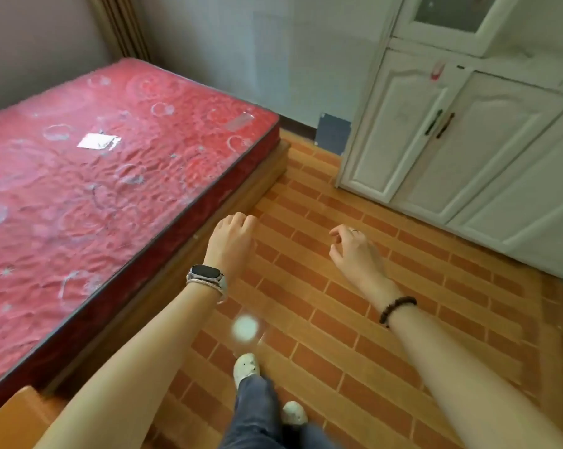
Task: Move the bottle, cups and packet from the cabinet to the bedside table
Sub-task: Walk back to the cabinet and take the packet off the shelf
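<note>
A white cabinet [442,131] with closed panelled doors and dark handles stands at the right, a glass-fronted upper door above it. My left hand [233,236] hangs over the floor beside the bed edge, fingers loosely curled, holding nothing. My right hand [354,249] hovers over the floor a little to the right, fingers loosely curled and empty. No bottle, cup or packet shows anywhere in view. A wooden corner [18,413] at the bottom left may be the bedside table.
A bed with a red patterned mattress [105,176] fills the left, a white card lying on it. Orange brick-pattern floor [370,319] runs between bed and cabinet. My legs and white shoes [246,367] are at the bottom centre.
</note>
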Available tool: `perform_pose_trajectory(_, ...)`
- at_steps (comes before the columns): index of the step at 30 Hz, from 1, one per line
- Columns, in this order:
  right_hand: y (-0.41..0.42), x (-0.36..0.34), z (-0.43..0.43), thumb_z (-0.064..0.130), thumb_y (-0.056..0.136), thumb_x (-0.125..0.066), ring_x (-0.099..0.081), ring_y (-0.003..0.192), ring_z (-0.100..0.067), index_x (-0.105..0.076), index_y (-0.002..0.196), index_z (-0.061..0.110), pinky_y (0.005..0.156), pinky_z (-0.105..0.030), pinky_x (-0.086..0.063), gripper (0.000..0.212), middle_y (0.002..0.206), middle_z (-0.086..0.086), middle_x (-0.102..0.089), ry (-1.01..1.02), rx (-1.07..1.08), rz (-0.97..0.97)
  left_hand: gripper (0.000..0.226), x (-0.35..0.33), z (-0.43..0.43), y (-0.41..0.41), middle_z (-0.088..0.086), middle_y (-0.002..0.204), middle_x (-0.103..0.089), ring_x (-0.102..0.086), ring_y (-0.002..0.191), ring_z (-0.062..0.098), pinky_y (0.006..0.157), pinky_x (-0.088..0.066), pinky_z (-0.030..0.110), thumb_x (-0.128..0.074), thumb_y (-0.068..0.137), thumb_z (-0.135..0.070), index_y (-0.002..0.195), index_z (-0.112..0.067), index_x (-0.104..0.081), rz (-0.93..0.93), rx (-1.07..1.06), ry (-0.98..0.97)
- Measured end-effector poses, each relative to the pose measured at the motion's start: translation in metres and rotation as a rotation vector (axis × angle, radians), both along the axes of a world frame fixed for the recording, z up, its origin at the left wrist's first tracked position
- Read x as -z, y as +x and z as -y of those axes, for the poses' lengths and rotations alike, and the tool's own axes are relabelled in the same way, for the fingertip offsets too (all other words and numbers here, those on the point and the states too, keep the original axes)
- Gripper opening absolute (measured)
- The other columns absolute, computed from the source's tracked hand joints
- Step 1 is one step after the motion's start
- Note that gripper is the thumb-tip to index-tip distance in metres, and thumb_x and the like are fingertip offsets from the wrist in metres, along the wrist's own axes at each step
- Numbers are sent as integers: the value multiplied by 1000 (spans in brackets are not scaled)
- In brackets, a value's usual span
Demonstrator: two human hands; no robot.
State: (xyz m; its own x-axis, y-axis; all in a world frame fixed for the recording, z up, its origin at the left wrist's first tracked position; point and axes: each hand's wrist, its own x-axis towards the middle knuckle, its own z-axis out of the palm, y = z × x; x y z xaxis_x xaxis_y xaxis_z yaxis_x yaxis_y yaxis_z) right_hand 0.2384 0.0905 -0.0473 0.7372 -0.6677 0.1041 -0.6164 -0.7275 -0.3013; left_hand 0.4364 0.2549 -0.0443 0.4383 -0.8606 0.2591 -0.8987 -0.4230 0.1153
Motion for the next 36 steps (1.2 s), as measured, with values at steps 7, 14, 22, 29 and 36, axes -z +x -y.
perform_pose_trajectory(7, -121, -13, 57, 23, 94, -55, -63, 95, -18, -56, 120, 20, 74, -32, -54, 26, 105, 0, -65, -8, 353, 13, 23, -15, 130, -77, 15, 84, -60, -59, 75, 35, 70, -49, 41, -64, 74, 0, 96, -1, -60, 10, 329, 4)
perform_pose_trajectory(14, -185, -18, 113, 18, 92, -60, -64, 88, -18, -58, 118, 16, 73, -29, -53, 26, 100, -1, -67, -59, 556, 10, 19, -25, 252, -135, 14, 88, -60, -57, 79, 33, 75, -47, 41, -61, 78, -4, 97, -3, -59, -2, 595, -14)
perform_pose_trajectory(22, -222, -31, 178, 17, 92, -60, -63, 89, -18, -58, 117, 14, 70, -26, -50, 26, 102, -2, -66, -111, 742, 41, 25, -36, 368, -168, 14, 100, -61, -58, 89, 33, 79, -48, 41, -58, 82, -5, 107, -3, -58, -10, 813, -45)
perform_pose_trajectory(29, -283, -31, 202, 23, 93, -60, -61, 88, -11, -56, 122, 18, 70, -23, -54, 29, 102, 2, -65, -109, 933, 33, 31, -37, 434, -228, 13, 107, -59, -56, 97, 32, 88, -46, 42, -55, 85, -8, 116, -5, -56, 15, 981, -5)
perform_pose_trajectory(36, -366, -31, 250, 25, 94, -58, -62, 89, -11, -53, 125, 15, 71, -22, -54, 33, 105, 1, -65, -91, 1013, 40, 31, -36, 498, -317, 13, 109, -59, -56, 96, 30, 88, -46, 40, -54, 86, -8, 117, -6, -55, 13, 1057, -17)
